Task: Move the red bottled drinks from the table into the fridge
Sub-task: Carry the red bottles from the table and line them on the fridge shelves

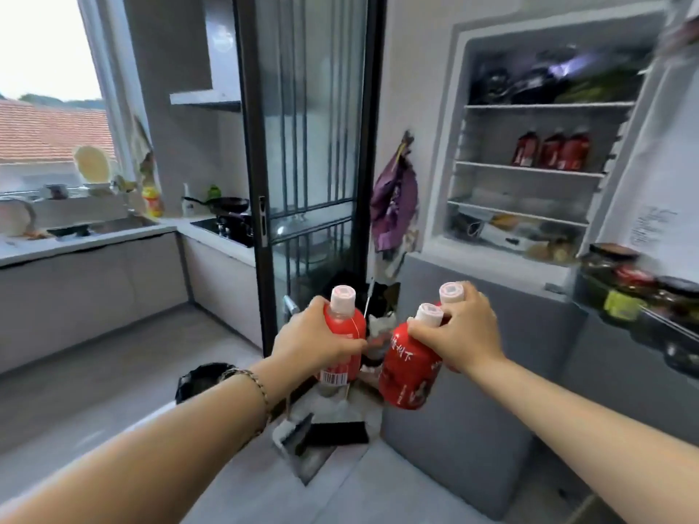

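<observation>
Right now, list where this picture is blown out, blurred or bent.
In the head view, the window is blown out white; the fridge's top-shelf contents and door jars are blurred; the wide lens bows the sliding door frame; the red bottle in the left hand and two red bottles in the right hand are fairly sharp.

Arms outstretched, left hand [314, 334] grips a bottle [350, 322], right hand [465, 330] two bottles [406, 372].

Held bottles [406, 368] are coloured red, caps [343, 296] pale pink, lettering [401, 351] white, barcode [334, 378] black-on-white striped. Fridge [472, 372] is finished grey outside, white inside. Shelf bottles [550, 151] inside fridge are red. Cloth [395, 198] left of fridge is purple.
</observation>
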### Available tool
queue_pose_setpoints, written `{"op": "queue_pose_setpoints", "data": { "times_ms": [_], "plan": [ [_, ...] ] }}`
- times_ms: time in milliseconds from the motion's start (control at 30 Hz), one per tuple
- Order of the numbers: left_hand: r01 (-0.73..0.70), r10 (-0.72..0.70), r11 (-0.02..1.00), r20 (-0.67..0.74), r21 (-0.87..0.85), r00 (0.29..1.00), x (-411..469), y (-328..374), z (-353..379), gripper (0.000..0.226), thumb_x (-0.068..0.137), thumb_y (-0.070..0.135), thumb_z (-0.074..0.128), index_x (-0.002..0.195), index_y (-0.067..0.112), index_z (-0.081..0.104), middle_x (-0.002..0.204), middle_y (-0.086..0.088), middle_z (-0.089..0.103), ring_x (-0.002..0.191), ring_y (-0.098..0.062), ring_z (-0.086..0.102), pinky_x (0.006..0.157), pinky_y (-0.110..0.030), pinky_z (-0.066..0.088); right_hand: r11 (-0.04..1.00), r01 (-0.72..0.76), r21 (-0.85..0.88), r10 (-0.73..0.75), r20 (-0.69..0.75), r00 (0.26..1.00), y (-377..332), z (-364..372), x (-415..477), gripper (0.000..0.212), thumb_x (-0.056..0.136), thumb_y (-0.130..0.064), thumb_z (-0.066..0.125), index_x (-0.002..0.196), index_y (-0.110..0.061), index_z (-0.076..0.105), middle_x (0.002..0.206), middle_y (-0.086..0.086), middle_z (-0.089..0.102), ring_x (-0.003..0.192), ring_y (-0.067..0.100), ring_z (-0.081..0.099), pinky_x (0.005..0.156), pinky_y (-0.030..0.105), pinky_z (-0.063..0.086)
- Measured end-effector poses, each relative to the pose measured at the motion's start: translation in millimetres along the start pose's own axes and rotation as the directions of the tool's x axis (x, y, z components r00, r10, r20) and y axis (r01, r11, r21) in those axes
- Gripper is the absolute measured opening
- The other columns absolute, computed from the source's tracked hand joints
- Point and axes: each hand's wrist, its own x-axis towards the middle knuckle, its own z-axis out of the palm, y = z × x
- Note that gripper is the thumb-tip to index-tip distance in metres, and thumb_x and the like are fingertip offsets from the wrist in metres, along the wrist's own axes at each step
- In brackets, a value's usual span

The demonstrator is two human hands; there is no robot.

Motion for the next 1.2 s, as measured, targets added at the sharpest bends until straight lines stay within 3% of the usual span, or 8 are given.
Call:
{"op": "queue_pose_setpoints", "data": {
  "times_ms": [133,333,400,500,867,967,1100,1200],
  "plan": [
    [-0.105,0.109,0.993,0.080,-0.053,0.991,101,38,19,0.055,0.063,0.047,0.077,0.103,0.024,0.046,0.089,0.010,0.057,0.078,-0.006,0.057,0.066,-0.024,0.047,0.993,-0.120,0.008,0.120,-0.142,0.983,28,-12,73,0.044,0.066,-0.037,0.077,0.060,-0.024,0.036,0.095,0.003,0.046,0.102,0.028,0.047,0.089,0.042,0.042],
    [-0.248,0.265,0.960,0.138,-0.130,0.954,234,116,55,0.060,0.058,0.047,0.075,0.108,0.026,0.048,0.099,0.006,0.062,0.088,-0.015,0.062,0.083,-0.037,0.054,0.966,-0.248,-0.076,0.209,-0.334,0.919,99,-35,178,0.050,0.060,-0.052,0.073,0.087,-0.012,0.060,0.113,0.003,0.049,0.105,0.023,0.047,0.085,0.035,0.043],
    [-0.298,0.320,0.942,0.143,-0.156,0.937,281,146,74,0.057,0.062,0.044,0.076,0.108,0.025,0.048,0.100,0.005,0.062,0.091,-0.016,0.062,0.085,-0.038,0.053,0.948,-0.301,-0.100,0.231,-0.434,0.871,130,-43,217,0.071,0.052,-0.066,0.063,0.099,-0.012,0.062,0.109,-0.001,0.050,0.098,0.018,0.050,0.077,0.029,0.041],
    [-0.349,0.381,0.912,0.133,-0.216,0.915,338,188,100,0.056,0.065,0.043,0.076,0.110,0.024,0.047,0.102,0.003,0.061,0.094,-0.018,0.061,0.086,-0.038,0.052,0.938,-0.334,-0.095,0.233,-0.542,0.808,172,-59,270,0.066,0.054,-0.064,0.065,0.094,-0.011,0.063,0.100,-0.001,0.049,0.097,0.020,0.051,0.071,0.026,0.038],
    [-0.485,0.493,0.822,-0.053,-0.299,0.868,529,328,192,0.061,0.073,0.041,0.073,0.108,0.023,0.026,0.100,0.002,0.049,0.087,-0.020,0.052,0.081,-0.037,0.048,0.922,-0.378,-0.080,0.165,-0.802,0.574,280,-125,484,0.073,0.050,-0.066,0.057,0.092,-0.007,0.067,0.093,-0.001,0.044,0.103,0.026,0.051,0.088,0.038,0.044],
    [-0.519,0.511,0.802,-0.110,-0.294,0.852,579,357,208,0.058,0.071,0.043,0.073,0.106,0.024,0.031,0.097,0.004,0.052,0.086,-0.020,0.055,0.078,-0.035,0.047,0.904,-0.407,-0.130,0.140,-0.809,0.571,296,-138,542,0.079,0.052,-0.068,0.054,0.100,-0.007,0.065,0.109,0.005,0.049,0.109,0.027,0.045,0.093,0.038,0.039],
    [-0.566,0.532,0.769,-0.192,-0.299,0.824,639,390,224,0.057,0.068,0.048,0.073,0.109,0.028,0.038,0.097,0.006,0.057,0.088,-0.020,0.058,0.080,-0.035,0.048,0.884,-0.407,-0.229,0.036,-0.835,0.549,310,-149,606,0.056,0.062,-0.054,0.064,0.089,-0.004,0.065,0.116,0.010,0.049,0.108,0.034,0.042,0.096,0.040,0.033],
    [-0.588,0.557,0.744,-0.190,-0.318,0.808,678,410,237,0.060,0.069,0.050,0.072,0.116,0.030,0.041,0.095,0.008,0.058,0.086,-0.018,0.058,0.077,-0.031,0.046,0.803,-0.527,-0.278,0.076,-0.829,0.554,327,-147,651,0.067,0.056,-0.063,0.051,0.093,-0.010,0.070,0.118,0.005,0.046,0.106,0.031,0.041,0.093,0.039,0.032]
  ]
}}
